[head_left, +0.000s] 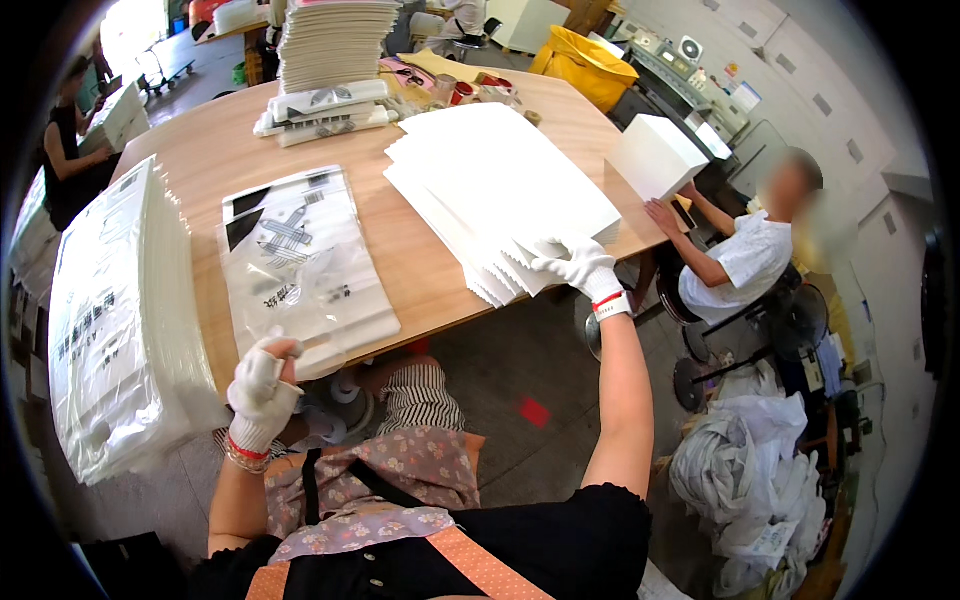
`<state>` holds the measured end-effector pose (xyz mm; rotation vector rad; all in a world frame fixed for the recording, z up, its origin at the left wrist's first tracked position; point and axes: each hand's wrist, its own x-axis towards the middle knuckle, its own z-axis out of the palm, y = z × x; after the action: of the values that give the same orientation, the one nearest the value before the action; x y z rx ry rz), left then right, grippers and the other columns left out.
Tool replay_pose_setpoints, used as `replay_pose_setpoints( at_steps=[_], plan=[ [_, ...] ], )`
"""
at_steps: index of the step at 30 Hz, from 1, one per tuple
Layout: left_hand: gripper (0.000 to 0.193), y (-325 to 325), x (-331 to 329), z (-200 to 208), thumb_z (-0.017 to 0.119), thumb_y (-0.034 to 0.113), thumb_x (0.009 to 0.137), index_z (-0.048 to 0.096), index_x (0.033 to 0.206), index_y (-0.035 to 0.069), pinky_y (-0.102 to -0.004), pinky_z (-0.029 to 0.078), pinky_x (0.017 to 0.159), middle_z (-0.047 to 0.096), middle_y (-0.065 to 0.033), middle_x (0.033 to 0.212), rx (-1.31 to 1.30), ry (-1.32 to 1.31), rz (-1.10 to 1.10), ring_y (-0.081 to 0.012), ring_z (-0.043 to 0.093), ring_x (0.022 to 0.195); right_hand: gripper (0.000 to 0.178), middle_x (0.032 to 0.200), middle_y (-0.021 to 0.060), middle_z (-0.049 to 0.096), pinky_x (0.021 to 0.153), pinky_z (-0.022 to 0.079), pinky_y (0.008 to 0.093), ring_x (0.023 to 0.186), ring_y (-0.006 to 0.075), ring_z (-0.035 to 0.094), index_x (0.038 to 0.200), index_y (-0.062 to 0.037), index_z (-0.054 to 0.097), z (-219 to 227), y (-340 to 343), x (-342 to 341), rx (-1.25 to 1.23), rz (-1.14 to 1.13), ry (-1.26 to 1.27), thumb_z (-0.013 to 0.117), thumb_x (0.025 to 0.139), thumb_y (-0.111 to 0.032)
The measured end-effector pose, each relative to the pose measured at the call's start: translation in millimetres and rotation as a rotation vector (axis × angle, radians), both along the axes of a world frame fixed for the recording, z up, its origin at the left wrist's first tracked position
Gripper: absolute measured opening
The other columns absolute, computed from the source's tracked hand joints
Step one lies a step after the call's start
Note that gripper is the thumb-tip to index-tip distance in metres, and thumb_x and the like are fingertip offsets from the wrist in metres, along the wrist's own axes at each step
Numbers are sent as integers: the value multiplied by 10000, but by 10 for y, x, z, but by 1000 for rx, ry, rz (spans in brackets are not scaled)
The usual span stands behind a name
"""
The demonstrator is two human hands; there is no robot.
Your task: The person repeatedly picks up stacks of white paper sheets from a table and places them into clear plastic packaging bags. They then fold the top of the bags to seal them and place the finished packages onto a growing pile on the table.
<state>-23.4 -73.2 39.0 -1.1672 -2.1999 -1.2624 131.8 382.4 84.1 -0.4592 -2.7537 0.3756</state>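
My left hand (265, 392), in a white glove with one fingertip bare, is closed at the near edge of a clear plastic bag (318, 270). Its thumb and finger pinch the bag's thin edge. The bag lies flat, printed with black corners and a crossed-pencil drawing. My right hand (580, 266), also gloved in white, is at the near right corner of a fanned pile of large white sheets (500, 170). Its fingers lie over the corner and the thumb is at the edge. The sheets stick out in steps by that hand.
A tall stack of filled plastic packs (120, 320) stands at the table's left edge. Farther back are another white stack (335, 45), rolls of tape and a yellow sack (583, 68). A seated person at right handles a white block (658, 157). White sacks (745, 475) lie on the floor.
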Motion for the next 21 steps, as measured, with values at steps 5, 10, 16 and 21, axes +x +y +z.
replay_pose_setpoints(
  at_steps=[5,10,16,21],
  plan=[
    [257,-337,114,273,654,-6,695,631,922,112,-335,511,674,649,-98,860,-155,14,-49,-260,634,789,542,1000,148,652,834,467,354,919,276,613,1065,-28,623,-107,122,-140,0,66,11,777,678,-375],
    [512,-1347,-172,1076,515,238,917,326,1356,54,-284,461,744,601,-71,851,525,-499,-236,-159,570,765,412,911,176,666,747,500,369,863,278,646,1006,15,640,55,-41,36,-23,42,53,719,747,-297],
    [215,-3556,-1404,2549,458,231,959,431,1126,98,-404,515,826,576,-88,1050,914,-234,289,-217,605,938,410,1003,188,649,789,494,377,872,294,628,1049,15,617,-37,8,-36,-226,107,46,650,824,-326],
    [188,-3927,-1708,2551,466,210,937,461,1045,56,-370,550,714,586,-75,971,1050,-313,337,-190,631,852,368,988,169,650,779,497,375,862,281,629,1051,-2,620,-204,213,-185,-20,123,78,626,843,-305]
  ],
)
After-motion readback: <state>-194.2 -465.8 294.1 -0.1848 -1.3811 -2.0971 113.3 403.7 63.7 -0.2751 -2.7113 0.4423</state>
